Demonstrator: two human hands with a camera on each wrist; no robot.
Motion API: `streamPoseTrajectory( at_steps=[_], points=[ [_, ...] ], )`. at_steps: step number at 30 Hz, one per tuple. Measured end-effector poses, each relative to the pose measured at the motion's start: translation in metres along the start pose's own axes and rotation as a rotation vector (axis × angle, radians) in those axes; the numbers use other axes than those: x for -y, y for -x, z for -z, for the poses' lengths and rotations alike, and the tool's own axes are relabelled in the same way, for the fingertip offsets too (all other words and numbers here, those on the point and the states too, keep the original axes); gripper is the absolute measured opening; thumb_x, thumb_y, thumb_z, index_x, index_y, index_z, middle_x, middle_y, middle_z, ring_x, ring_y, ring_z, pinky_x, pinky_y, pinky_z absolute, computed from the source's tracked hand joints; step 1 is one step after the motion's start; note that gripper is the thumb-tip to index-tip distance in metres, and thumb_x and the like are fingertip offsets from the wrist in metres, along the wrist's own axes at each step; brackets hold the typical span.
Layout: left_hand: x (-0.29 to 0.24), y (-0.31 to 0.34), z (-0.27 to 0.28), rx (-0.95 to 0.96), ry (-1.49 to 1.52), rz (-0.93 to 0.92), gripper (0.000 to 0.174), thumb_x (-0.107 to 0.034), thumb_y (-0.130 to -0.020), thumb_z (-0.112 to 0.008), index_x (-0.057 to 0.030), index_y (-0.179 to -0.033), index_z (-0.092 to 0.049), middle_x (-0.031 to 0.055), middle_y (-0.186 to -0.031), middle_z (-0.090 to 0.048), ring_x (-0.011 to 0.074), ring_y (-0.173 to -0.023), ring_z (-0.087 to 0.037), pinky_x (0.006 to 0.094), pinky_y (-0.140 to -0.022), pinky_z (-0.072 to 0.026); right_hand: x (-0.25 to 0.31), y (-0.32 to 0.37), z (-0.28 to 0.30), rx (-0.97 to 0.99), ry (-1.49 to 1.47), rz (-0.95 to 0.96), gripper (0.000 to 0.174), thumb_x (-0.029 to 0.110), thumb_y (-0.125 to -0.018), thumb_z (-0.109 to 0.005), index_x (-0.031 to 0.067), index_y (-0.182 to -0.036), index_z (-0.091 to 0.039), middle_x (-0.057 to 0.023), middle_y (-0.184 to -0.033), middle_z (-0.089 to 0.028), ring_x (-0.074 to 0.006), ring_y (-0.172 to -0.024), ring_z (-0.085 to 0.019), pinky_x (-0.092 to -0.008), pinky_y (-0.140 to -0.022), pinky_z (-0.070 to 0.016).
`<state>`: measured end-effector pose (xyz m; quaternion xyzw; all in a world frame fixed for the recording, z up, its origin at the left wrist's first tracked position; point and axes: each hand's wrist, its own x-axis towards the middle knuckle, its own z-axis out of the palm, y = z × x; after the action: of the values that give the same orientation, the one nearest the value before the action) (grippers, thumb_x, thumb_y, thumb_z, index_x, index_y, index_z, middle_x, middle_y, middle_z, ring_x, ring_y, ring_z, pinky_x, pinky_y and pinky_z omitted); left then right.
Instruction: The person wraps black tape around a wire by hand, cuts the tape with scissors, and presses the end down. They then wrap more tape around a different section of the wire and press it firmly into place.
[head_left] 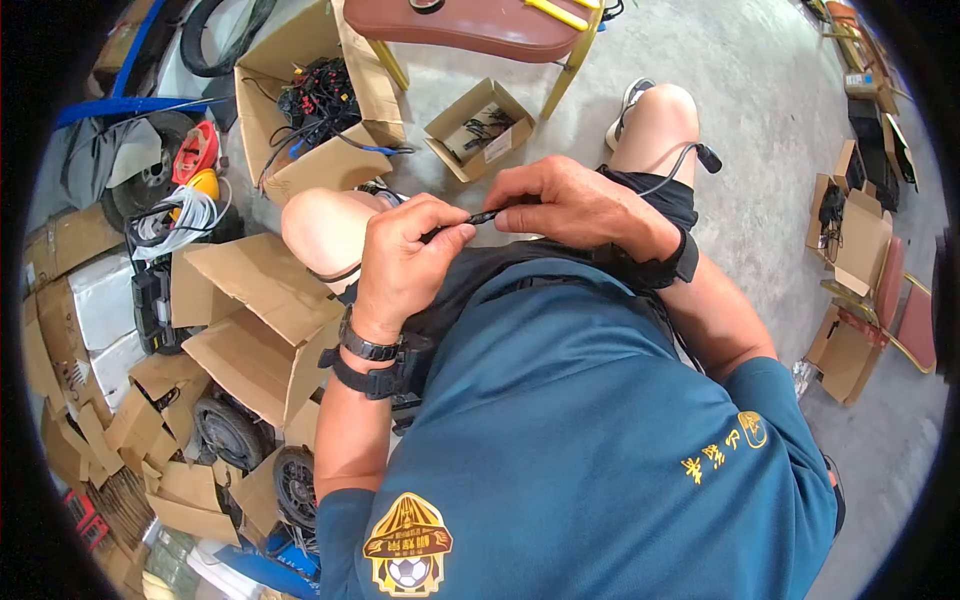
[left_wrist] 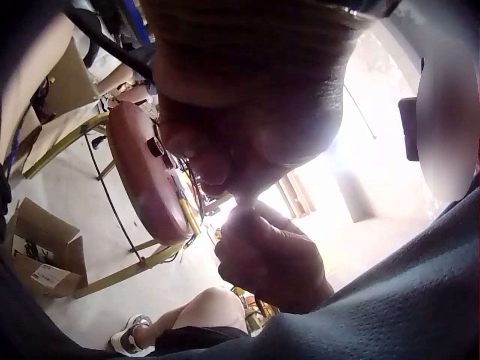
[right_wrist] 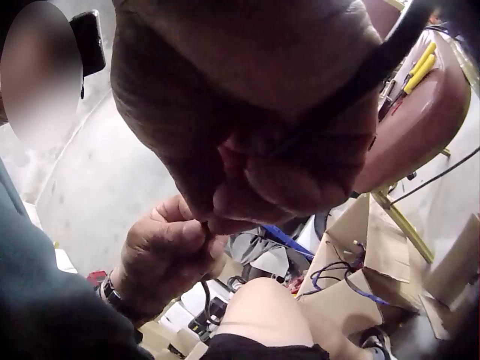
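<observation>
A thin black cable point(head_left: 482, 216) runs between my two hands above my lap. My left hand point(head_left: 405, 255) pinches one side of it between thumb and bent fingers. The right hand point(head_left: 585, 208) pinches the other side, its fingertips close to the left ones. From the right hand the cable passes over the right thigh, and a black plug point(head_left: 708, 158) dangles by the knee. In the right wrist view the cable point(right_wrist: 360, 75) crosses the dark palm. Fingers hide most of the stretch between the hands.
A brown padded chair point(head_left: 470, 28) with yellow-handled pliers point(head_left: 557, 14) stands ahead. Near it are a large carton point(head_left: 300, 170) of tangled wires and a small carton point(head_left: 480, 130). An open carton point(head_left: 265, 320) and wheels point(head_left: 230, 430) lie at the left.
</observation>
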<state>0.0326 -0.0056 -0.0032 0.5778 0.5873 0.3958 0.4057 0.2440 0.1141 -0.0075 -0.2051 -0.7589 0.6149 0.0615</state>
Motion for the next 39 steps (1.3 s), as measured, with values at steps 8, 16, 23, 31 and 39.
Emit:
streamPoseTrajectory(
  at_steps=[8, 16, 23, 31, 39],
  points=[
    [0.005, -0.008, 0.005, 0.182, 0.165, 0.465, 0.011, -0.008, -0.094, -0.069, 0.0002, -0.102, -0.071, -0.0007, -0.08, -0.067, 0.0055, -0.064, -0.055, 0.0217, -0.057, -0.045, -0.008, 0.002, -0.009, -0.064, 0.068, 0.028, 0.02, 0.007, -0.089, -0.069, -0.0014, -0.107, -0.068, -0.015, -0.093, -0.07, -0.0246, -0.083, -0.067, -0.0356, -0.077, -0.0528],
    [0.009, -0.014, 0.004, 0.241, 0.047, 0.448, 0.015, -0.014, -0.095, -0.067, -0.0002, -0.096, -0.071, -0.0017, -0.076, -0.065, 0.0052, -0.063, -0.055, 0.0215, -0.057, -0.0441, -0.01, 0.003, -0.008, -0.162, 0.123, 0.077, 0.02, 0.011, -0.085, -0.071, 0.0013, -0.102, -0.07, -0.0193, -0.091, -0.07, -0.0367, -0.085, -0.069, -0.0416, -0.075, -0.0545],
    [0.013, -0.017, 0.0, 0.303, 0.135, 0.466, 0.015, -0.015, -0.096, -0.065, -0.0008, -0.097, -0.07, -0.0014, -0.077, -0.066, 0.0065, -0.064, -0.056, 0.0233, -0.058, -0.0466, -0.01, 0.004, -0.003, -0.118, 0.173, 0.067, 0.021, 0.011, -0.084, -0.071, 0.0019, -0.102, -0.069, -0.02, -0.094, -0.071, -0.0401, -0.09, -0.068, -0.0451, -0.078, -0.0542],
    [0.018, -0.025, -0.003, 0.22, 0.098, 0.4, 0.014, -0.013, -0.092, -0.069, 0.001, -0.09, -0.072, -0.0013, -0.071, -0.065, 0.0071, -0.063, -0.057, 0.0245, -0.056, -0.0454, -0.008, -0.005, 0.006, -0.069, 0.195, 0.031, 0.022, 0.016, -0.087, -0.072, 0.0019, -0.104, -0.07, -0.0218, -0.093, -0.071, -0.0409, -0.09, -0.068, -0.0465, -0.077, -0.054],
    [0.013, -0.023, 0.006, 0.146, -0.133, 0.196, 0.023, -0.011, -0.086, -0.076, 0.0011, -0.106, -0.073, 0.0085, -0.091, -0.074, 0.0166, -0.08, -0.066, 0.0297, -0.074, -0.0519, -0.013, -0.006, 0.004, -0.06, 0.146, -0.064, 0.021, 0.016, -0.094, -0.067, 0.0001, -0.108, -0.068, -0.0196, -0.088, -0.07, -0.0317, -0.079, -0.067, -0.0392, -0.072, -0.0526]
  ],
)
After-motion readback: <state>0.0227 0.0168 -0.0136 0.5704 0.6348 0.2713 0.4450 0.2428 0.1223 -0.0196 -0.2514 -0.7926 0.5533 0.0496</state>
